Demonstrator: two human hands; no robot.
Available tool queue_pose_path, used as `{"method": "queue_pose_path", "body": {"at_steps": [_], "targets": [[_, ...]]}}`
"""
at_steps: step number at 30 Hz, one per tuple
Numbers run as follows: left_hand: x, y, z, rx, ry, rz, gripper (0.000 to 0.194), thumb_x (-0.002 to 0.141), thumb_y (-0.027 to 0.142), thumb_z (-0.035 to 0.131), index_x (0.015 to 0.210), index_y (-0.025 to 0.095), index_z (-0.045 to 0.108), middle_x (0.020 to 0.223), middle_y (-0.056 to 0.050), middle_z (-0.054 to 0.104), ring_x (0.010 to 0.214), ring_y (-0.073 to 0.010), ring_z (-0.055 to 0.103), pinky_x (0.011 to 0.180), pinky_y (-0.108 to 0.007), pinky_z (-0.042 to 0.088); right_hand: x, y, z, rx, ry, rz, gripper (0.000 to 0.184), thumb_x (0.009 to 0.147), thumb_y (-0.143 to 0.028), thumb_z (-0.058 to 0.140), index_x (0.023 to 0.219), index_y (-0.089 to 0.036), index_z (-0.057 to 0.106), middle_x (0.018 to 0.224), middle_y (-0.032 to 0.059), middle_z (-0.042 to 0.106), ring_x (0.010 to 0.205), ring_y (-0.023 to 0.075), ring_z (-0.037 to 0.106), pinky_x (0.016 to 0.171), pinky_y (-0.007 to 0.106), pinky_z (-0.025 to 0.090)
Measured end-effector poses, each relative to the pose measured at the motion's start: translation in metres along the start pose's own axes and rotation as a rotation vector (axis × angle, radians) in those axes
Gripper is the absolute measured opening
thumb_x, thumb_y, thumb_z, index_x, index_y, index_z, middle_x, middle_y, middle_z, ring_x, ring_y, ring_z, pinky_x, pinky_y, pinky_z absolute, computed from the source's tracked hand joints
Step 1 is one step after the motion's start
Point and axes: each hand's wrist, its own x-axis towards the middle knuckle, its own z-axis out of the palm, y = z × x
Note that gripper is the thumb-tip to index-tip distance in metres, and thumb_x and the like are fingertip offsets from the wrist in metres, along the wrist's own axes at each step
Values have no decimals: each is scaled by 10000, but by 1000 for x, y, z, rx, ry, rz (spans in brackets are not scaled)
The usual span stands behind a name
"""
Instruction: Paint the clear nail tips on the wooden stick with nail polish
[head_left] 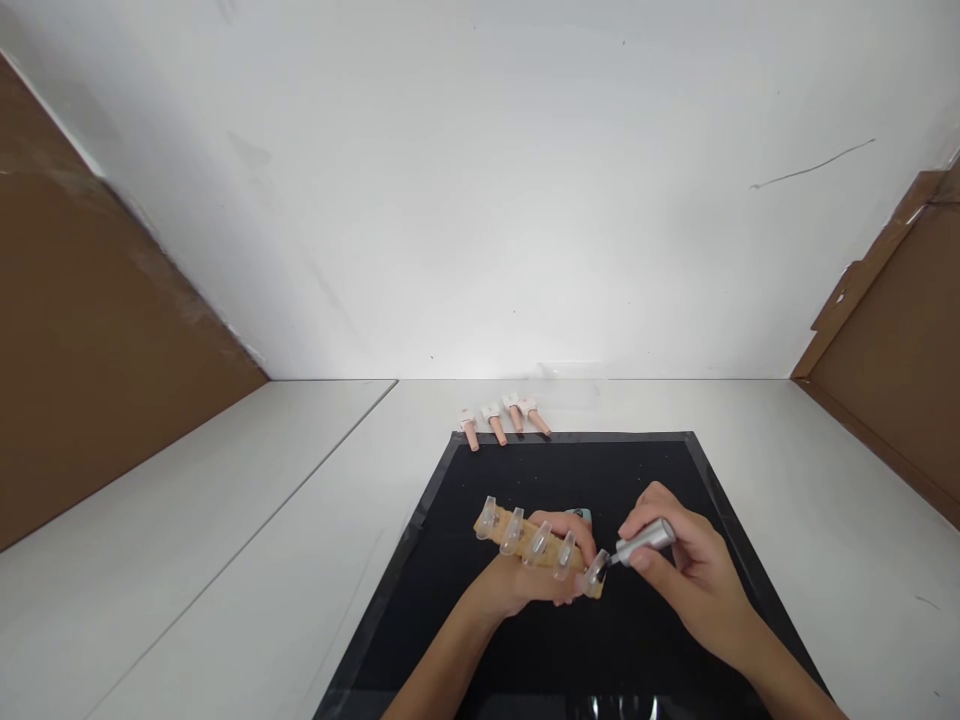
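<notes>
My left hand (521, 583) is closed around a narrow wooden strip (499, 526), which slants down to the right above the black mat (615, 650). Several clear false nail tips (512, 532) stand in a row along the strip. In my right hand (697, 575), thumb and fingers pinch the silver handle of a nail polish brush (649, 537). Its dark bristles reach the rightmost nail tip (596, 572) and look to be touching it. A small light-blue item (581, 515) shows behind my left fingers, mostly hidden.
Several pink finger-shaped pieces with white tops (497, 428) lie at the mat's back edge. Behind them is a clear plastic piece (570, 385). A white wall (480, 200) rises at the back, with brown cardboard panels (90, 330) on both sides. Shiny objects (611, 706) show at the bottom edge.
</notes>
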Motion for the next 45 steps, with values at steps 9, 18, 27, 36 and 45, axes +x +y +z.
{"method": "queue_pose_path", "body": {"at_steps": [9,18,27,36,45], "targets": [[0,-2,-1,37,-5,19,381,535,443,824,621,127,629,567,14,534,423,-57,450,356,-154,341,-3,-1,3,37,-28,-72,257,897,-472,536,838,-242,635,652,0,526,595,159,487,499,257,389],[-1,0,0,131,-48,70,293,649,392,763,686,129,640,625,8,526,509,-77,449,461,-190,359,0,1,-1,-109,61,-79,230,922,-435,514,841,-240,604,655,-4,510,594,155,476,496,256,382],[1,1,-1,234,-40,90,287,662,412,738,684,142,643,637,10,528,548,-93,462,525,-216,355,3,-2,-2,-243,15,-96,256,931,-408,501,780,-222,590,611,1,507,577,163,462,481,274,370],[0,1,0,177,-17,49,325,630,434,764,666,137,634,620,8,532,520,-91,465,486,-211,364,3,-6,0,-210,-60,-91,315,933,-449,476,744,-218,575,596,-6,500,548,152,458,460,262,365],[-1,3,0,99,95,51,380,577,454,796,651,127,617,566,17,526,425,-50,406,383,-173,299,1,16,-1,-168,206,137,200,905,-349,517,770,-216,583,654,-7,534,583,156,520,536,259,449]]}}
